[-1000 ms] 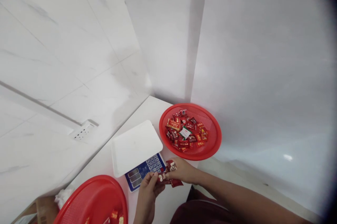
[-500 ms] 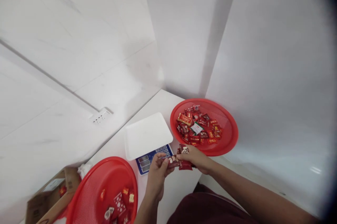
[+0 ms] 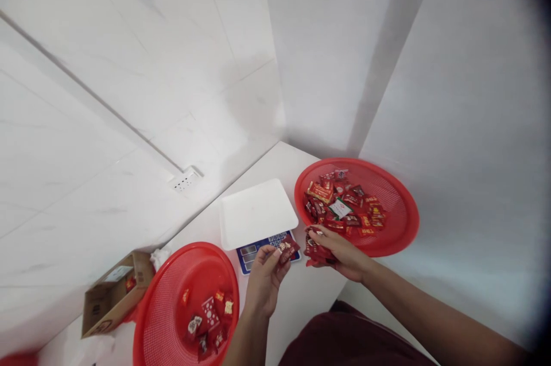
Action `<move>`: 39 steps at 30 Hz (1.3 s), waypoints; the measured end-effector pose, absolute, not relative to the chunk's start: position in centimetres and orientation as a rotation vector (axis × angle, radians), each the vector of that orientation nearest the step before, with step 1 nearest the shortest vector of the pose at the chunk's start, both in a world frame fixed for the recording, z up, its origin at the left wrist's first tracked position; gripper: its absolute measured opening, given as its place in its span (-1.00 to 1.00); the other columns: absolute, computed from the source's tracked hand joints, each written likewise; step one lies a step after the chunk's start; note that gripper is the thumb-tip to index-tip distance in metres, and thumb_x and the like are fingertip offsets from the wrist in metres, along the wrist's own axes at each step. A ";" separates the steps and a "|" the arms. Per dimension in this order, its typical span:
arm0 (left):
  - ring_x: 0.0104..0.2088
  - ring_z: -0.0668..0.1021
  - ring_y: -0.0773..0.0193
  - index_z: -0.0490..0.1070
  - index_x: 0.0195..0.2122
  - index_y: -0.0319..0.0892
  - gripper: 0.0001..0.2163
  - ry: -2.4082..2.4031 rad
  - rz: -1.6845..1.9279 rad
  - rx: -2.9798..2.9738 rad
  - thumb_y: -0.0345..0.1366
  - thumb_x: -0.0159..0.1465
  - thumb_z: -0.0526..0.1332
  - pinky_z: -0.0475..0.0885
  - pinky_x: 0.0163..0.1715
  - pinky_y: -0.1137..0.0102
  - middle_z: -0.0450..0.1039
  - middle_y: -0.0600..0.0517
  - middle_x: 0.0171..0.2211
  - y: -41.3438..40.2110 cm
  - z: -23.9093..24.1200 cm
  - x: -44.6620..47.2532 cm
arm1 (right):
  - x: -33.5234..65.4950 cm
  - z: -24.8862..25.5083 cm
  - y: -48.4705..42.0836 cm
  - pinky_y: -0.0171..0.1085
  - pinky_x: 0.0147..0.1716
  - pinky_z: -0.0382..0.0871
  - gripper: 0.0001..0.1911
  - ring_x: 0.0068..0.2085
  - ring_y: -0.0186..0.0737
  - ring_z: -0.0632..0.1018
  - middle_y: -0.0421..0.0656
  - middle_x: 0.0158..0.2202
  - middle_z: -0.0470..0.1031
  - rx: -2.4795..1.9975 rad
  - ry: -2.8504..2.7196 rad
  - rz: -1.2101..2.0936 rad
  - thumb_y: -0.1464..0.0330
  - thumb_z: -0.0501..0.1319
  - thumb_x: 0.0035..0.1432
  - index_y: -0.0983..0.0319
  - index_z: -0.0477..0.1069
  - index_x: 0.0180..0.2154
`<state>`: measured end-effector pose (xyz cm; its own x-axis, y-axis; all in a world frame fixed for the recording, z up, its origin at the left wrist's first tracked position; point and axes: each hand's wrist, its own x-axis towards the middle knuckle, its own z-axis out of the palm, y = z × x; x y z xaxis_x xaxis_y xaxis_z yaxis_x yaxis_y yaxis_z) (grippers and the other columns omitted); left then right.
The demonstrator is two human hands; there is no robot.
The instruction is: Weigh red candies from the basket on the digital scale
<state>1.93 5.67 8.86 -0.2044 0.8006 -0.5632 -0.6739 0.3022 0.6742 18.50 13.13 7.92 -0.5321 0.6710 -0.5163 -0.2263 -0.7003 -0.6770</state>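
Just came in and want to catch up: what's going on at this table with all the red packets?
A person stands at a white table, sorting small wrapped sweets. The left hand pinches one dark red packet above the corner of a scale, whose white pan is bare. The right hand grips a bunch of packets beside the right basket, which holds most of the sweets. The left basket holds only a few. A cardboard box sits at far left.

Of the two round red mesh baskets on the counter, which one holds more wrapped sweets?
The round red mesh basket at the counter's far corner, beside the right hand: it holds a dense heap, while the near basket by the cardboard box holds a few.
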 end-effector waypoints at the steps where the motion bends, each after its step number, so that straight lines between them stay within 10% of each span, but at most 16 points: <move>1: -0.39 0.50 0.40 0.29 -0.36 -0.14 -0.78 1.167 1.338 0.136 -0.38 -0.01 0.30 0.41 -0.31 0.42 0.44 0.08 -0.38 5.6 8.9 2.0 | 18.4 7.9 13.0 -0.28 -0.53 0.44 -0.71 -0.47 -0.32 0.49 -0.26 -0.46 0.41 -1.087 -0.779 2.217 0.21 0.21 0.03 0.16 0.24 -0.22; 23: -0.71 0.28 0.50 0.24 -0.48 -0.19 -0.67 1.314 0.897 0.655 -0.03 -0.04 0.25 0.09 -0.72 0.52 0.26 0.18 -0.66 4.0 6.7 4.8 | 17.9 6.1 11.3 -0.28 -0.30 0.31 -0.61 -0.32 -0.24 0.42 -0.17 -0.39 0.39 -1.045 -1.774 1.932 0.02 0.04 0.08 0.21 0.34 -0.33; 39: -0.64 0.24 0.49 0.27 -0.49 -0.16 -0.65 1.622 1.270 0.390 0.04 -0.03 0.22 0.06 -0.66 0.54 0.16 0.19 -0.65 10.1 5.5 -2.8 | 17.2 6.2 12.3 -0.40 -0.68 0.27 -0.49 -0.57 -0.39 0.42 -0.20 -0.43 0.38 -1.236 -1.352 2.231 0.10 0.12 0.06 0.16 0.15 0.01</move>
<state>-2.83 10.07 5.48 -0.4495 0.7404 -0.4998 -0.3077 0.3969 0.8647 17.19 12.28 6.18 -0.6070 0.5892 -0.5333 0.2001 -0.5361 -0.8201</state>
